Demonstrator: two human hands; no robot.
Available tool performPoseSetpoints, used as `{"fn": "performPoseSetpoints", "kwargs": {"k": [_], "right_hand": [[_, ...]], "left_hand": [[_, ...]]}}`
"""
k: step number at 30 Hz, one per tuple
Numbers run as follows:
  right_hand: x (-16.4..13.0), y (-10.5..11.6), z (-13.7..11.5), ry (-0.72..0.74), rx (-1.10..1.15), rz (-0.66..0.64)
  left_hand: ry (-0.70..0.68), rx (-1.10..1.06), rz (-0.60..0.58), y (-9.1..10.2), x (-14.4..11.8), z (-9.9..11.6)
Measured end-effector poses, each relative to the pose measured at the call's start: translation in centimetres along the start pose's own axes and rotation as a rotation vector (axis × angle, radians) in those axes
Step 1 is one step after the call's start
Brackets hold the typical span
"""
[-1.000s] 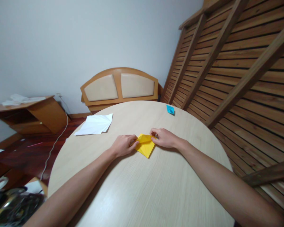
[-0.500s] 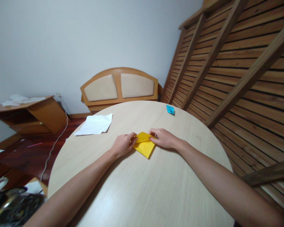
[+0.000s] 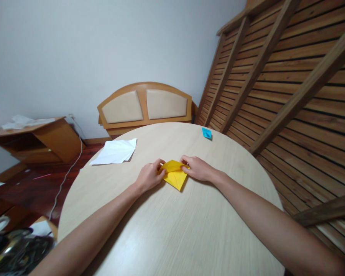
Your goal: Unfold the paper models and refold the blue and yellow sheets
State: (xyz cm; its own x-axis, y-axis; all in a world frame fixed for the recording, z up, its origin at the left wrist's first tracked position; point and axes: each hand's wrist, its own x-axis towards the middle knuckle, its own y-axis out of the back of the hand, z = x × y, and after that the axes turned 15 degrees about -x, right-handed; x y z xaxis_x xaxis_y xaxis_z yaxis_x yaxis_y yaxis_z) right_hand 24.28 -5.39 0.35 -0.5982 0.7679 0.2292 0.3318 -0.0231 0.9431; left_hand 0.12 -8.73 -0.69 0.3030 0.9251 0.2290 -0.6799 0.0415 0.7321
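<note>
A folded yellow paper (image 3: 174, 175) lies near the middle of the round light-wood table (image 3: 172, 230), its lower tip pointing toward me. My left hand (image 3: 149, 176) pinches its upper left corner, fingers curled on the fold. My right hand (image 3: 198, 168) grips the upper right corner with thumb and fingers. Between the two hands the top flap is lifted a little off the table.
A creased white sheet (image 3: 115, 151) lies at the table's far left edge. A small blue folded paper (image 3: 207, 133) sits at the far right. Beyond the table stand a wooden headboard (image 3: 145, 105), a slatted bed frame (image 3: 281, 76) leaning at right, and a low cabinet (image 3: 37, 140) at left.
The top flap of the yellow paper has risen and folded further over, and both hands have shifted slightly away from me along its upper edge.
</note>
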Motion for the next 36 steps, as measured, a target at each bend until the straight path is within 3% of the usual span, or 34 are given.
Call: {"fn": "performPoseSetpoints", "kwargs": {"k": [7, 19, 26, 36], "right_hand": [[0.1, 0.2, -0.7, -0.036, -0.043, 0.001], [0.4, -0.6, -1.5, -0.133, -0.125, 0.033], [0.5, -1.0, -1.5, -0.18, -0.052, 0.059], [0.6, -1.3, -1.3, -0.191, -0.066, 0.061]], "left_hand": [[0.062, 0.058, -0.017, 0.0, 0.0, 0.8], [0.129, -0.044, 0.14, -0.4, 0.1, 0.8], [0.055, -0.085, 0.201, -0.6, 0.1, 0.5], [-0.038, -0.205, 0.122, -0.6, 0.0, 1.0]]}}
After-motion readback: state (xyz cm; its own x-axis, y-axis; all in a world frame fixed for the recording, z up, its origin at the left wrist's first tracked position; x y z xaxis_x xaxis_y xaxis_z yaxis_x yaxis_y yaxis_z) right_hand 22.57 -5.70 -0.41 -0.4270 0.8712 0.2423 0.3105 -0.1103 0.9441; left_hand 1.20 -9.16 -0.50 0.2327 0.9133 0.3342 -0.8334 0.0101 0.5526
